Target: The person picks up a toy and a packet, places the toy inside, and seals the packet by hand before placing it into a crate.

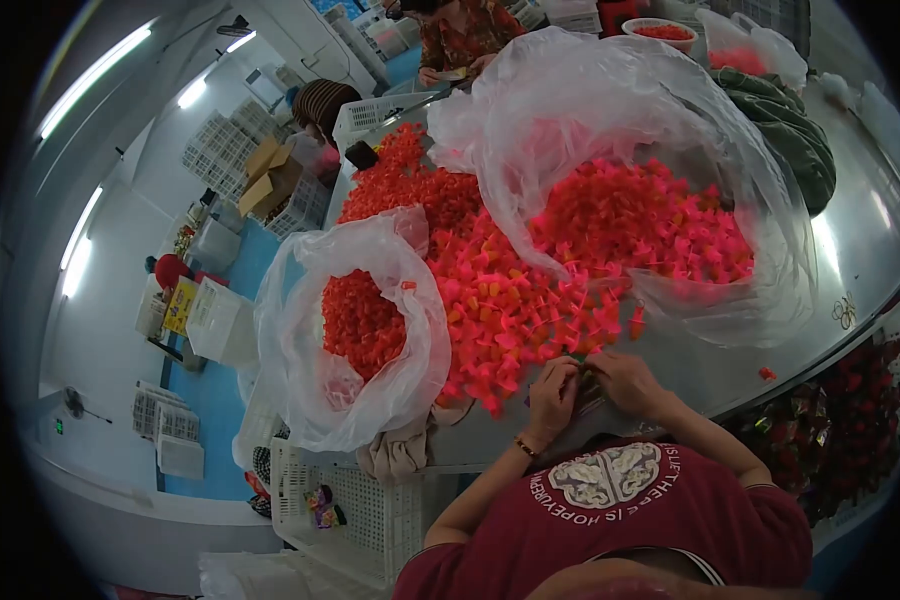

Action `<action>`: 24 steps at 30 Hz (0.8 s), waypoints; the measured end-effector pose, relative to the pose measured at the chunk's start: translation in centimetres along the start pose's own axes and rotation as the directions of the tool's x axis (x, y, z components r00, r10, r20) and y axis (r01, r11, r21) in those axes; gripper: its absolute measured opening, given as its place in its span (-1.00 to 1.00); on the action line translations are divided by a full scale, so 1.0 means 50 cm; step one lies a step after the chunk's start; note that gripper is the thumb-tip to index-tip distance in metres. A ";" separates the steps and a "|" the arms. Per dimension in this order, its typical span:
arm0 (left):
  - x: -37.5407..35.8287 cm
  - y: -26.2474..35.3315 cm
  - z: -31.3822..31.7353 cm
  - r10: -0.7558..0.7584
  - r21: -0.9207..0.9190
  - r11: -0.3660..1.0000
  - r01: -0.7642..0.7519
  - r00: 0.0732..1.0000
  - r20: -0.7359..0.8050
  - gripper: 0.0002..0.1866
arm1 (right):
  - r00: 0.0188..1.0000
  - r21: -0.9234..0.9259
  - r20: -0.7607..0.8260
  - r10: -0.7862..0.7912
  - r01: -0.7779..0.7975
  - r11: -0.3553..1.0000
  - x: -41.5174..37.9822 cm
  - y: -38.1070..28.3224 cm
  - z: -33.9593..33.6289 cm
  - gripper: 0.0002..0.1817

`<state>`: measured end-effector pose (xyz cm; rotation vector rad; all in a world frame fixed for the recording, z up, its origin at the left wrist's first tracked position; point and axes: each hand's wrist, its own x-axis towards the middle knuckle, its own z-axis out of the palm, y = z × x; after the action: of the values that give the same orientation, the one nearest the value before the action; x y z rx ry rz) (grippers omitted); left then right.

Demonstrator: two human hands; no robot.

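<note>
My left hand (553, 392) and my right hand (625, 382) meet at the near edge of the metal table (695, 375). Both have their fingers closed, tip to tip, around something small. A bit of green shows at the fingertips, but its kind cannot be made out. Just beyond my hands spreads a loose heap of small pink and red plastic pieces (510, 315), some with orange parts. To its left stands an open clear plastic bag (425, 345) of small red pieces (363, 318). A larger clear bag (610, 90) lies open on the right over more pink pieces (660, 225).
Across the table a person (460, 35) in a patterned top handles something small. Another person in a striped top (322, 103) bends at the left. A white crate (370, 510) stands below left, dark red wrapped items (855, 420) at right. Green cloth (785, 130) lies at the far right.
</note>
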<state>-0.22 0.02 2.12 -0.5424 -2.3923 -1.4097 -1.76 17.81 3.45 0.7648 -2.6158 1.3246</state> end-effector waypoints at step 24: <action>0.020 0.010 0.005 -0.028 0.017 0.999 0.029 0.996 -0.082 -0.90 | 0.901 0.304 0.065 0.429 -0.428 0.851 0.010 0.002 -0.003 -0.42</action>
<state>-0.88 0.63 2.83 -0.4394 -2.3551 -1.3927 -2.23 17.77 3.64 0.1927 -2.7068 1.8846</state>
